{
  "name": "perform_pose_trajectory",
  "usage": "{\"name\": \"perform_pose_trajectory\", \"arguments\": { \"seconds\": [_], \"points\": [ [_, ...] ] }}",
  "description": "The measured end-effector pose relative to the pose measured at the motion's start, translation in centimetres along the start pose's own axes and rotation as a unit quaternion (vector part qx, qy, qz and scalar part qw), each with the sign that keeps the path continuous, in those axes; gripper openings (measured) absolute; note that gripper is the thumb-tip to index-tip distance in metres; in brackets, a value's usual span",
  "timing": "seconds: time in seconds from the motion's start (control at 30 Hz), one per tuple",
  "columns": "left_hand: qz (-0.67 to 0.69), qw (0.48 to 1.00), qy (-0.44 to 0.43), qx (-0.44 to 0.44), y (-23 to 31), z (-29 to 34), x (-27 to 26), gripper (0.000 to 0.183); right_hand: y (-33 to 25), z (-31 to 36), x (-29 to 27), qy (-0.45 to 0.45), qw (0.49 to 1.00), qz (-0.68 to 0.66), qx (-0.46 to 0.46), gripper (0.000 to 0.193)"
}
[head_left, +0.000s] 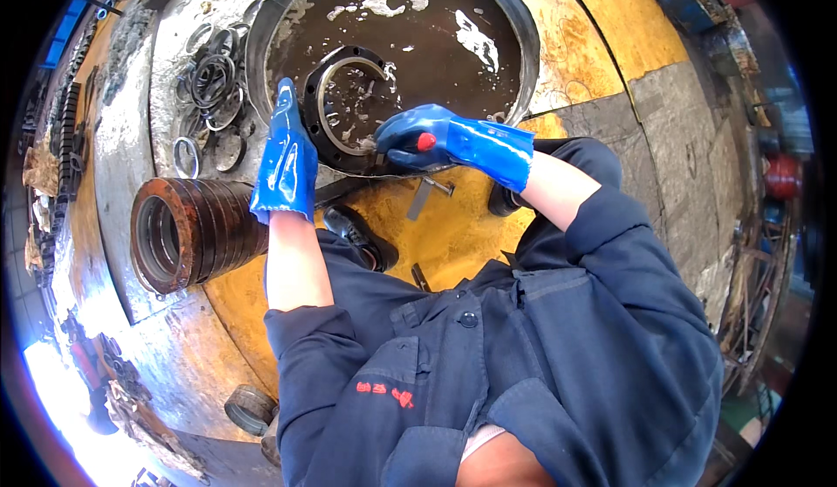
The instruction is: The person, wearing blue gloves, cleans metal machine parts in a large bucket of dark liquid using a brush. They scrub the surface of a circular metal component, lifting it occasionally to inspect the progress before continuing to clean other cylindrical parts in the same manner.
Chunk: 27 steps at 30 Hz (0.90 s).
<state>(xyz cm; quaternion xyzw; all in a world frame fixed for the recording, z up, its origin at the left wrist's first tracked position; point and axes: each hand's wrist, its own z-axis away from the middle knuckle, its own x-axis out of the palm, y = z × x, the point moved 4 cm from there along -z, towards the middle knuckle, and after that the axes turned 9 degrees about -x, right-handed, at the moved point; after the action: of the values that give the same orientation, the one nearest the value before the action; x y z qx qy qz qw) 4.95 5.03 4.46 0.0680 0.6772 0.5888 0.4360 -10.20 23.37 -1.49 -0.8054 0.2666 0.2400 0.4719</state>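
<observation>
A dark metal ring [316, 125] with bolt holes and a bright inner edge leans over the near left side of a round basin [258, 60] of murky brown liquid. My left hand [288, 151], in a blue rubber glove, lies along the ring's outer left side, one digit stretched upward. Its other fingers are mostly hidden against the ring. My right hand [418, 138], in a matching glove, is curled by the ring's lower right edge. A small red end [425, 142] shows at its fingers; whatever else it holds is hidden.
Left of the basin lies a pile of metal rings [212, 81]. A rusty ribbed cylinder [205, 230] rests on its side near my left forearm. Between my shoes is a small metal tool [421, 197] on the yellow floor. Another ring-shaped part [250, 408] sits at lower left.
</observation>
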Motion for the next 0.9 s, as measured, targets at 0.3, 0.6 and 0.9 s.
{"name": "perform_pose_trajectory", "arguments": {
  "seconds": [0.3, 0.6, 0.9],
  "points": [
    [-0.032, 0.999, 0.005, 0.012, -0.5, -0.4, -0.3, 0.051, -0.6, -1.4, -3.0, -0.005, 0.998, -0.023, 0.056, 0.018],
    [-0.152, 0.988, 0.015, 0.033, -0.2, 0.3, -0.4, 0.054, 2.2, -3.4, -3.3, -0.014, 0.999, 0.022, 0.044, 0.015],
    [-0.202, 0.966, 0.075, 0.142, -1.3, 0.2, -0.2, 0.047, 1.8, -1.8, -0.5, -0.020, 0.958, -0.095, 0.271, 0.025]
  ]
}}
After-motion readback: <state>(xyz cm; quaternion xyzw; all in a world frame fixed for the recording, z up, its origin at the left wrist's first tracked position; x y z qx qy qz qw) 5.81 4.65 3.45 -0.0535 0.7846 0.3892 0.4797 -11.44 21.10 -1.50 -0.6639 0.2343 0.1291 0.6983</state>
